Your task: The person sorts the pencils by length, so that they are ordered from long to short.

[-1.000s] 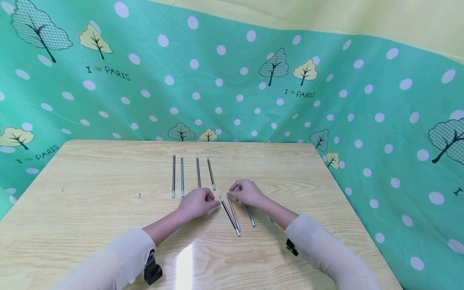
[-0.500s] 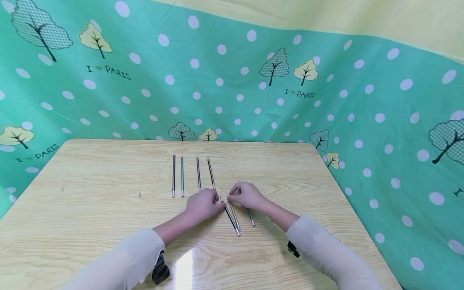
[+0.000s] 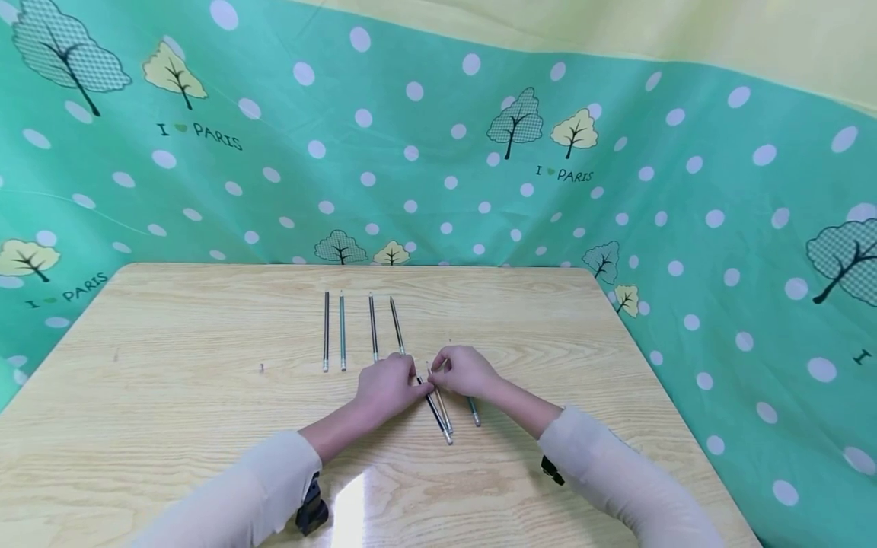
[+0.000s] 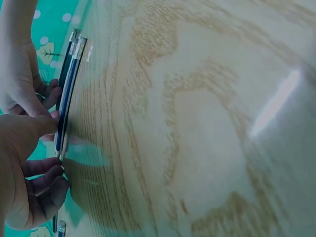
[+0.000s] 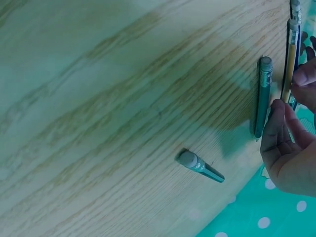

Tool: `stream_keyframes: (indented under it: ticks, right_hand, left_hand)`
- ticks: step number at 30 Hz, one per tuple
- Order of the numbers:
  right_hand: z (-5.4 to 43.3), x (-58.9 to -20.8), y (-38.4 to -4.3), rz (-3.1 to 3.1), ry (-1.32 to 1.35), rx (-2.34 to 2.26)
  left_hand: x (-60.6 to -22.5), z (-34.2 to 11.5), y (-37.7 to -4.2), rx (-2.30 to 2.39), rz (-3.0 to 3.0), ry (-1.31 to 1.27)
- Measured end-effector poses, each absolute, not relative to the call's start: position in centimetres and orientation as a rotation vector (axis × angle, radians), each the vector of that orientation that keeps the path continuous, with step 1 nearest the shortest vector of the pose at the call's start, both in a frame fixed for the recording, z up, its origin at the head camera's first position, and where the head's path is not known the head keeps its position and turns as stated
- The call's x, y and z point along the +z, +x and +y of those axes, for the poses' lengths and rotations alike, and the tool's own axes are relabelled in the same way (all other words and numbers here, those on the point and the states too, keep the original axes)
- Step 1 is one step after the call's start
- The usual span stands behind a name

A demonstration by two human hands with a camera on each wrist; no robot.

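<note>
My left hand [image 3: 386, 387] is at the far end of a dark blue pencil [image 3: 437, 417], thumb and fingers around its tip. In the left wrist view that pencil [image 4: 69, 98] slants past the thumb, which is partly hidden behind it. My right hand [image 3: 469, 371] pinches a yellow pencil [image 3: 443, 411] near its upper end, thumb and index on either side, as the right wrist view shows on the yellow shaft [image 5: 290, 61]. Both pencils lie close together on the table, eraser ends toward me. A green pencil [image 3: 473, 412] lies partly beneath the right hand.
Left of the hands stand several pencils in a rough row, among them a dark one [image 3: 326, 331], a teal one [image 3: 342, 333] and a black one [image 3: 397, 323]. A tiny scrap [image 3: 261, 367] lies on the wooden table [image 3: 171, 426]. Another pencil [image 5: 200, 165] shows in the right wrist view.
My left hand has moved right, from beside the dark blue pencil onto its upper end and close to the right hand. The right hand has stayed almost in place at the yellow pencil.
</note>
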State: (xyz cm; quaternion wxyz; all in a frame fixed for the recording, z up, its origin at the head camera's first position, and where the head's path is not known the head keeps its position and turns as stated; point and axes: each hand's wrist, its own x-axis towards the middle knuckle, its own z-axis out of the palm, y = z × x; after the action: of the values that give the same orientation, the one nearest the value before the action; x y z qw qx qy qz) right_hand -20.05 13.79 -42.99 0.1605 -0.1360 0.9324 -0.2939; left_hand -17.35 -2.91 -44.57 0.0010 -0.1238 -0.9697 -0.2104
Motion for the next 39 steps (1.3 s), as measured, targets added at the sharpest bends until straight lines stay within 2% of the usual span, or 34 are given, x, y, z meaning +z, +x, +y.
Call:
stream_keyframes:
  ticks: [39]
  right_hand:
    - [12.4,-43.1,-19.8,2.768,-0.347,-0.749]
  left_hand:
    - [-44.1,-3.4,-17.9,-0.975,-3.111,-0.36]
